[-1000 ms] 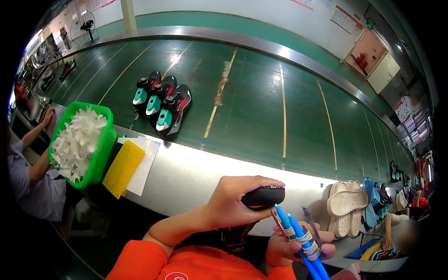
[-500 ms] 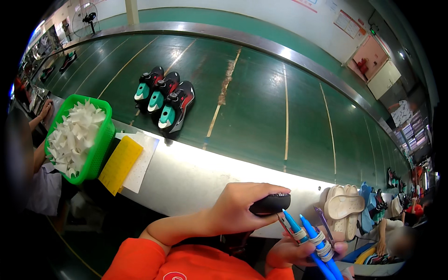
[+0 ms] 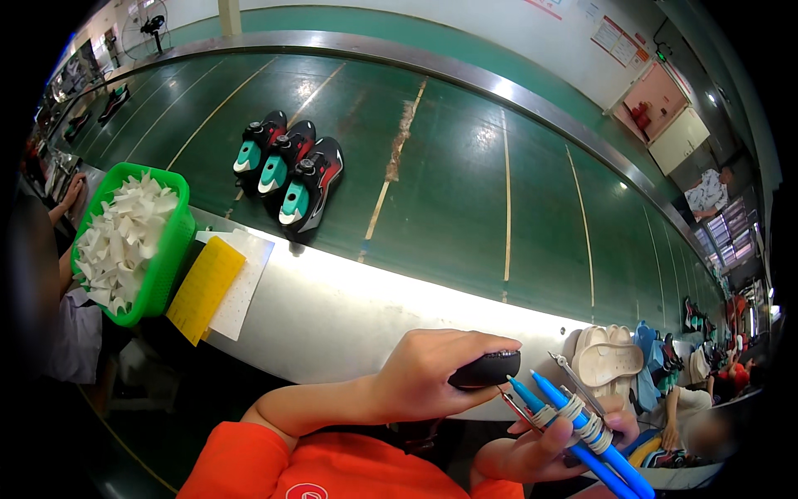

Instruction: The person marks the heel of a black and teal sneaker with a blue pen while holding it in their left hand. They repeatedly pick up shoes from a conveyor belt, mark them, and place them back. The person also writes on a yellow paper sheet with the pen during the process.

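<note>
While the left hand (image 3: 432,374) grips one black sole (image 3: 486,368), the right hand (image 3: 549,441) clutches two blue tools (image 3: 582,432).

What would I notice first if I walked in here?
Probably the three black shoes with teal and red parts, lined up on the wide green belt. Next, the bright green basket of white pieces at the left edge. Right up close, the left hand grips a small black object and the right hand holds blue-handled tools.
</note>
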Action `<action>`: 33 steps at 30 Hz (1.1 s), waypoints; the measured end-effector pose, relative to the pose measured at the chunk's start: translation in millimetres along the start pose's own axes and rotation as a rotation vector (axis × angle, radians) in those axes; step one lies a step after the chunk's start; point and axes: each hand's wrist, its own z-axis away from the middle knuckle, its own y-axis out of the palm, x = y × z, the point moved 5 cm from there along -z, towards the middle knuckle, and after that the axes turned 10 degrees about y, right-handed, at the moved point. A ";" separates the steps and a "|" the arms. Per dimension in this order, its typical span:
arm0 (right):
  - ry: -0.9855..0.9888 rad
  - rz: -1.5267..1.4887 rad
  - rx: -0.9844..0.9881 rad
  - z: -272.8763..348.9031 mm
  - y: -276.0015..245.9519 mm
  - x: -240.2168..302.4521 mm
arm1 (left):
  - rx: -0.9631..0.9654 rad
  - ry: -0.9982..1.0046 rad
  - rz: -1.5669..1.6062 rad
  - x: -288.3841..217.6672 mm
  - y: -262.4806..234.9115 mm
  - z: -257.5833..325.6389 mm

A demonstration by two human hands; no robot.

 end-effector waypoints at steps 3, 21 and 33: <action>-0.008 -0.056 0.038 1.6 -1.5 -2.4 | 0.000 0.006 -0.018 -0.3 -1.0 1.5; 0.821 -0.552 0.255 13.4 -39.8 -103.3 | -0.184 -0.477 0.006 108.3 -45.3 -7.4; 0.826 -0.392 0.473 42.2 -41.8 -119.3 | -0.291 -0.252 -0.372 123.7 -43.2 88.7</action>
